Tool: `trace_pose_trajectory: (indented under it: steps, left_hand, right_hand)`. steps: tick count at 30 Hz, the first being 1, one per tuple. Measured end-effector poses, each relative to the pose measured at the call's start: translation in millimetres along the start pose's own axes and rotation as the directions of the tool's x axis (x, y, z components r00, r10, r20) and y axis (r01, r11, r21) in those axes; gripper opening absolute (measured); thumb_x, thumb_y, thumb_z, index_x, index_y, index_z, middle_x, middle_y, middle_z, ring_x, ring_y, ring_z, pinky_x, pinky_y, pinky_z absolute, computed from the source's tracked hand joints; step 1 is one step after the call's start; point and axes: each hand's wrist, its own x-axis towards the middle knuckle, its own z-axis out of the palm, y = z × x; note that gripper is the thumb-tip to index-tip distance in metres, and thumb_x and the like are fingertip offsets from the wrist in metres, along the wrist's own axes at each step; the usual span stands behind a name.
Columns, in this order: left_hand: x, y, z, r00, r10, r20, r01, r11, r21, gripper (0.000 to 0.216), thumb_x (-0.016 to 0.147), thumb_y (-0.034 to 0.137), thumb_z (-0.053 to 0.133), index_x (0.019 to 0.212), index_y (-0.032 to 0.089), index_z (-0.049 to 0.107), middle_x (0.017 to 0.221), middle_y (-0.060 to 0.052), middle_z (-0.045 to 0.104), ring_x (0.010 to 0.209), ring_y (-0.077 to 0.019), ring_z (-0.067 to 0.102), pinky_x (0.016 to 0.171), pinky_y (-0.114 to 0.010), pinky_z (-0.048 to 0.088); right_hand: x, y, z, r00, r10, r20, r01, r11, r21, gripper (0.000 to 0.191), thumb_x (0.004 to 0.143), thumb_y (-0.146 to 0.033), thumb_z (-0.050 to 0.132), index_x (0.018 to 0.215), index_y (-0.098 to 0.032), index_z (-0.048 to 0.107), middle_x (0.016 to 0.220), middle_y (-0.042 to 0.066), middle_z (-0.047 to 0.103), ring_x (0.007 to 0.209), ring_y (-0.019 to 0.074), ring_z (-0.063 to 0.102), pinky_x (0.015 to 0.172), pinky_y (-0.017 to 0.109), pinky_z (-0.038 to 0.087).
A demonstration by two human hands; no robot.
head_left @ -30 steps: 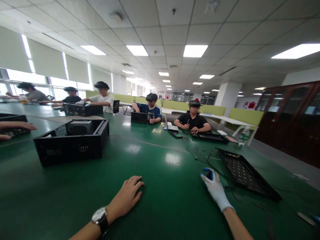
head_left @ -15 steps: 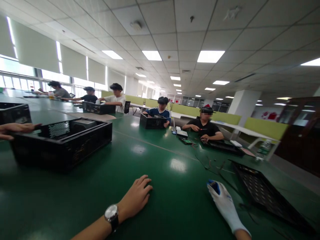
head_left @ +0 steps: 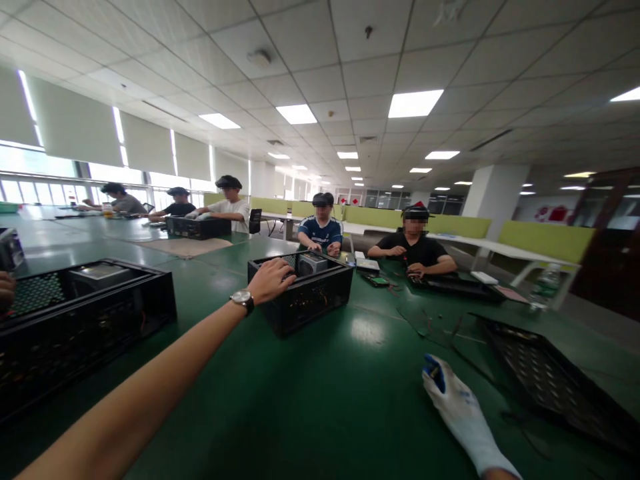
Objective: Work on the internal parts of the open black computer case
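My bare left hand [head_left: 271,280], with a watch at the wrist, reaches forward onto a black open computer case [head_left: 310,301]. Its fingers hook over the left rim of the case, and a grey power supply [head_left: 312,265] shows inside. My right hand [head_left: 447,387] wears a white glove with a blue palm and rests low over the green table. Its fingers are curled around something small and dark that I cannot make out. To its right lies a black perforated panel [head_left: 545,373], with thin cables [head_left: 475,363] between them.
Another open computer case [head_left: 100,313] stands at the left, with a co-worker's hand [head_left: 6,292] at its edge. Across the green table [head_left: 320,400] sit several people. One co-worker [head_left: 420,253] at the right handles a black panel. A plastic bottle [head_left: 546,287] stands at the far right.
My left hand has moved forward from the tabletop onto the computer case, which has come nearer from the person opposite. The left case appears closer and lower. My right hand keeps its grip.
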Motion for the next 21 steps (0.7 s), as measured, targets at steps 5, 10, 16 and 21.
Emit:
trace_pose_trajectory:
  steps: [5,10,16,21]
  left_hand:
    - [3,-7,-6,0.963,-0.102,0.250,0.077,0.991,0.106,0.029,0.100,0.037,0.062,0.116,0.013,0.063,0.105,-0.007,0.067,0.091,-0.0191,0.066,0.085,-0.040,0.058]
    - [-70,80,-44,0.943,-0.061,0.326,0.021,0.992,0.125,0.028,0.106,0.025,0.041,0.102,0.013,0.066,0.090,-0.008,0.067,0.083,-0.0217,0.066,0.078,-0.037,0.053]
    - [-156,158,-120,0.800,0.169,0.576,-0.082,0.981,-0.173,0.064,0.107,0.054,0.023,0.090,0.017,0.072,0.078,-0.009,0.069,0.068,-0.0231,0.066,0.060,-0.031,0.045]
    - [-169,115,-98,0.671,0.344,0.657,-0.472,0.881,0.021,0.073,0.083,0.049,0.076,0.149,0.034,0.047,0.137,-0.019,0.055,0.122,-0.0393,0.054,0.091,-0.047,0.052]
  right_hand:
    - [-3,-3,-6,0.998,-0.023,-0.066,0.033,0.988,0.150,0.044,0.082,-0.049,0.039,0.098,-0.027,0.073,0.106,0.011,0.074,0.107,0.0389,0.068,0.099,0.057,0.050]
    - [-21,-28,-23,0.983,0.116,-0.141,-0.077,0.964,0.256,0.045,0.080,-0.056,0.043,0.096,-0.023,0.069,0.106,0.015,0.073,0.083,0.0349,0.071,0.079,0.052,0.057]
    - [-61,-137,-96,0.993,0.087,0.074,-0.114,0.771,0.626,0.066,0.076,-0.061,0.065,0.127,-0.020,0.057,0.090,0.009,0.073,0.082,0.0265,0.071,0.066,0.033,0.059]
    - [-81,-275,-146,0.759,-0.526,0.384,0.281,0.796,0.536,0.028,0.091,-0.035,0.059,0.117,-0.024,0.064,0.104,0.005,0.073,0.088,0.0192,0.070,0.079,0.029,0.056]
